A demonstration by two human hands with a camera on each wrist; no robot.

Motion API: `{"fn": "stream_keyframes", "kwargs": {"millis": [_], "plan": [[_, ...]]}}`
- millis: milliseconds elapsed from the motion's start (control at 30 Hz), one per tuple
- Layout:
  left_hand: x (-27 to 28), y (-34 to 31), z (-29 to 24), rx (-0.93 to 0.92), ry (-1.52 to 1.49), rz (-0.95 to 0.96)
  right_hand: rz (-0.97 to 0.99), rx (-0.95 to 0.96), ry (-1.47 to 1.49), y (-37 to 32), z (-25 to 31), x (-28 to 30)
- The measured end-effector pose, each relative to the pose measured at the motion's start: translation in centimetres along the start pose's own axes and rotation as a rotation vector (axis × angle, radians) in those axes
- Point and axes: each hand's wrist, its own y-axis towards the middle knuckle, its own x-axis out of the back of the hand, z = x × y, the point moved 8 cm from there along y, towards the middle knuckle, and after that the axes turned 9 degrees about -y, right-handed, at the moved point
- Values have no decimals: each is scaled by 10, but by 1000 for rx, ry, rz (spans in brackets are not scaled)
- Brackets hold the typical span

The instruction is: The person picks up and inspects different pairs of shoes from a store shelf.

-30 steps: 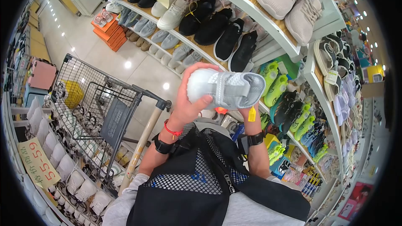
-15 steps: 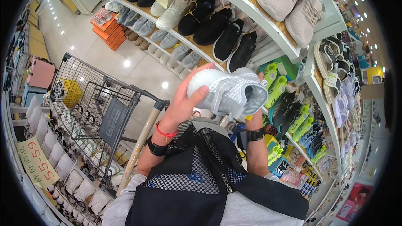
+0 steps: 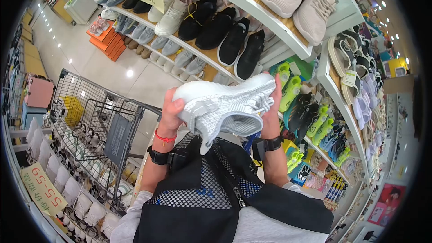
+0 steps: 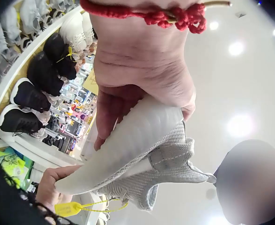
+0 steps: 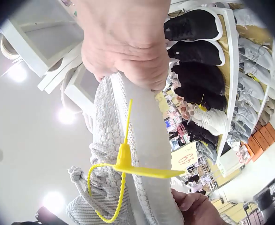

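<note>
A white-and-grey knit sneaker [image 3: 220, 103] is held up between both hands, in front of the person's chest. At its heel end, my left hand [image 3: 171, 112] grips the pale sole, with fingers under it in the left wrist view. My right hand [image 3: 272, 114] holds the toe end, its fingers over the toe in the right wrist view. The sneaker's laces and open collar show in the head view, and a heel pull tab [image 4: 205, 178] sticks out. A yellow plastic tag [image 5: 124, 157] hangs from the laces on a looped tie.
Ahead stands a white-edged shelf with black sneakers [image 3: 216, 31] and beige sneakers [image 3: 312, 11]. Green shoes [image 3: 290, 90] fill the rack on the right. To the left is a wire shopping cart [image 3: 90, 117], with rows of white shoes [image 3: 83, 198] beside it. Orange boxes [image 3: 108, 42] sit on the floor.
The sneaker has turned from its heel showing to a side view, with the toe now to the right. My right hand, mostly hidden behind it before, now shows at the toe.
</note>
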Motion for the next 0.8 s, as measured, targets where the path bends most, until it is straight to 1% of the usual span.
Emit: {"fn": "stream_keyframes", "kwargs": {"millis": [33, 133, 200, 267, 300, 367, 400, 467, 500, 533, 567, 600, 633, 667, 700, 733, 767, 800], "plan": [[5, 0, 1, 17, 6, -31, 18, -7, 17, -1, -1, -5], [-1, -1, -5, -4, -8, -30, 9, 4, -3, -1, -2, -3], [5, -2, -1, 7, -23, -60, -29, 2, -12, -2, -2, -3], [3, -3, 2, 19, -107, 5, 66, -17, 44, -3, -4, -10], [5, -4, 6, 20, -107, 7, 65, -16, 45, -3, -5, -8], [20, -8, 9, -30, -168, -147, 164, -58, 95, -2, -10, -10], [19, -6, 5, -28, -168, -145, 163, -56, 95, -3, -12, -14], [1, 4, -7, 11, 0, 56, -47, 59, 18, -1, -6, -11], [1, 8, -6, 14, -1, 59, 133, 33, 87, -2, -8, -25], [8, 12, -1, 35, -40, -18, 132, 38, 87, -4, -7, -27], [14, 15, 3, 53, -78, -93, 108, 72, 25, -5, -5, -28], [11, 17, 3, 54, -78, -90, 82, 104, -36, -7, -2, -34], [12, 17, 5, 81, -163, -171, 122, 112, 17, -10, -1, -39], [15, 17, 8, 108, -246, -253, 121, 116, 18, -12, -1, -43], [9, 17, 11, 156, -329, -168, 190, 170, -48, -16, 2, -54], [13, 16, 14, 159, -328, -166, 259, 224, -115, -21, 6, -63], [15, 16, 22, 199, -394, -146, 257, 226, -114, -23, 6, -64], [17, 15, 29, 238, -459, -125, 266, 285, -293, -26, 8, -69]]}}
